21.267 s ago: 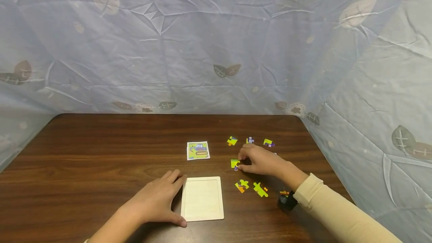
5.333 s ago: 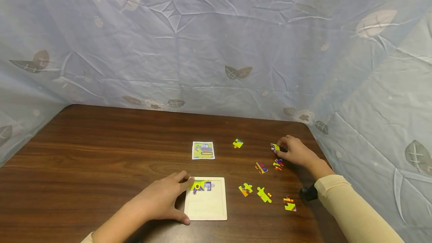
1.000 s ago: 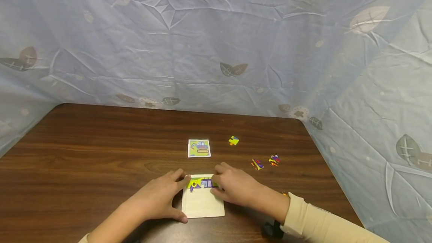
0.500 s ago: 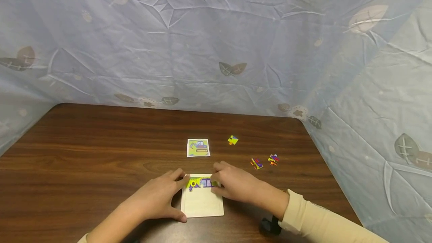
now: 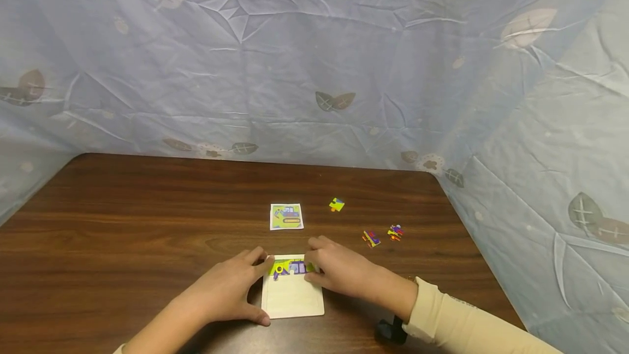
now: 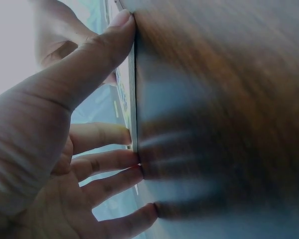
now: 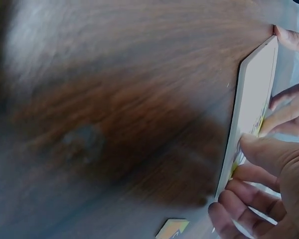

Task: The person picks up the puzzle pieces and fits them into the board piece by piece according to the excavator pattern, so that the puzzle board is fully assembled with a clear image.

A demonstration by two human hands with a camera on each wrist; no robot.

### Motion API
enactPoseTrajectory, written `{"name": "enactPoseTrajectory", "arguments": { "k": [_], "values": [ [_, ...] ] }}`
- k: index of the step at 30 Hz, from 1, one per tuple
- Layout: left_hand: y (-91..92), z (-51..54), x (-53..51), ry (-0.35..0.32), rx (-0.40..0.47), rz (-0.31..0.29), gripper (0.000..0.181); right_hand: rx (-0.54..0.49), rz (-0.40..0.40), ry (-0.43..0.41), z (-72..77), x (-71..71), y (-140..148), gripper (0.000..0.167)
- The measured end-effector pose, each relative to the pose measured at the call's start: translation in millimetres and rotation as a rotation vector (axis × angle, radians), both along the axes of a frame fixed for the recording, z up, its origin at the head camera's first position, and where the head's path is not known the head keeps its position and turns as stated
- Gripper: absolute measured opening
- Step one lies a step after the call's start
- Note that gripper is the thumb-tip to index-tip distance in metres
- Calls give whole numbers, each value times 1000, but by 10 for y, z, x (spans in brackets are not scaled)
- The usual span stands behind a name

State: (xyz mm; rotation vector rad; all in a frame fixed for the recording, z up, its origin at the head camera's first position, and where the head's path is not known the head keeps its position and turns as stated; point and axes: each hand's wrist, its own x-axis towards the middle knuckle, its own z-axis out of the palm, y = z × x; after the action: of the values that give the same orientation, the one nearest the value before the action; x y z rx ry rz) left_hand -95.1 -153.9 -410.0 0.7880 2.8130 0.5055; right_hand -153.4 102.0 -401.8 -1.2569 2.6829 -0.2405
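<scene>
Apparently three puzzle pieces now in tray

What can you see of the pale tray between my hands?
The tray is a thin, pale, square board with a raised rim, apparently wood. It lies flat on the table. Green and purple pieces line its far side; the rest is bare. The left hand touches its left edge; the right hand covers its far right corner, apparently pinching a piece there.
</scene>
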Motion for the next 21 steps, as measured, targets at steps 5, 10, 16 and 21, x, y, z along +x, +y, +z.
{"name": "enactPoseTrajectory", "arguments": {
  "k": [5, 10, 16, 21],
  "values": [
    [0, -1, 5, -11, 6, 6, 108, 6, -14, 7, -5, 41, -3, 15],
    [7, -9, 0, 0, 3, 1, 108, -3, -19, 21, -28, 67, 15, 13],
    [11, -2, 7, 6, 5, 2, 107, -4, 14, -1, -14, 46, 63, 16],
    [6, 11, 10, -1, 6, 3, 107, 6, 56, -71, 40, -28, 116, 25]
  ]
}}
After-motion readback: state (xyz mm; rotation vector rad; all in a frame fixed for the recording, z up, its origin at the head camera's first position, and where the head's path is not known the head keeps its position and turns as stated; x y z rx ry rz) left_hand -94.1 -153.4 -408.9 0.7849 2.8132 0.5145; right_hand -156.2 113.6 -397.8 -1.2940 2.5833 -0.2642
